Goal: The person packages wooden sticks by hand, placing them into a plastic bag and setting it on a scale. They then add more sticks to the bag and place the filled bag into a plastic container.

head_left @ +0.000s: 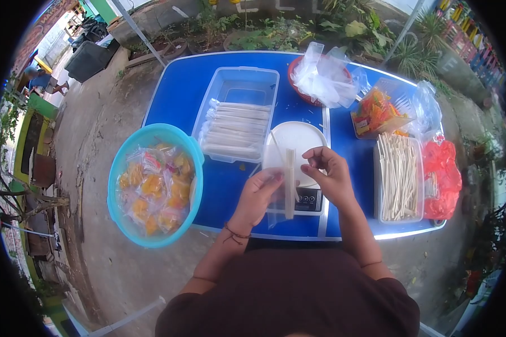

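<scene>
My left hand grips a narrow clear plastic bag of pale thin sticks, held upright over the front of a white kitchen scale. Just right of the bag's upper part is my right hand, its fingers bent and thumb near the fingertips; anything pinched there is too small to make out. Behind my left hand, a clear plastic bin contains several filled stick bags. Right of my right hand, loose sticks fill another clear container.
At left, a turquoise basin holds bagged orange-yellow pieces. Along the back of the blue table sit a red basket of clear bags and a tub of orange packets. A red plastic bag lies far right.
</scene>
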Tool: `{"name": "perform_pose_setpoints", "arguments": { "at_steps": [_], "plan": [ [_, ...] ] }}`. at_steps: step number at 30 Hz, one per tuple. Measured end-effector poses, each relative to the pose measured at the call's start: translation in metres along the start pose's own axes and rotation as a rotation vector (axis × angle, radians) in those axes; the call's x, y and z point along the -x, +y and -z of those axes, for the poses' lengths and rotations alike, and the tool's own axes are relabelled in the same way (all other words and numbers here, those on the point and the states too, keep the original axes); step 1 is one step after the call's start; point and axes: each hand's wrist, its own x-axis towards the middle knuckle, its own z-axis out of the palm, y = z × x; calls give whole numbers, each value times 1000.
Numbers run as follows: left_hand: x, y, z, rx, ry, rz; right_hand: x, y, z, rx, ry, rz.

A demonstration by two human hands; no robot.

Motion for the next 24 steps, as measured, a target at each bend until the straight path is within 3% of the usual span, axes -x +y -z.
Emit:
{"name": "perform_pose_setpoints", "arguments": {
  "at_steps": [2,5,11,17,20,24],
  "plan": [
    [2,3,-2,-1,-60,-9,1,-6,4,83,-43,49],
    [4,6,-5,23,-115,42,-2,-5,3,262,33,307],
    [7,6,-10,16,-216,128,1,-6,-6,-347,-33,32],
    [8,6,-14,-60,-184,97,0,1,3,-385,-156,18],
    [7,2,-6,-303,-111,-16,-1,-22,11,-404,-50,-19],
    [11,9,-8,-480,-81,-179,-4,-29,23,-425,256,202]
  ]
}}
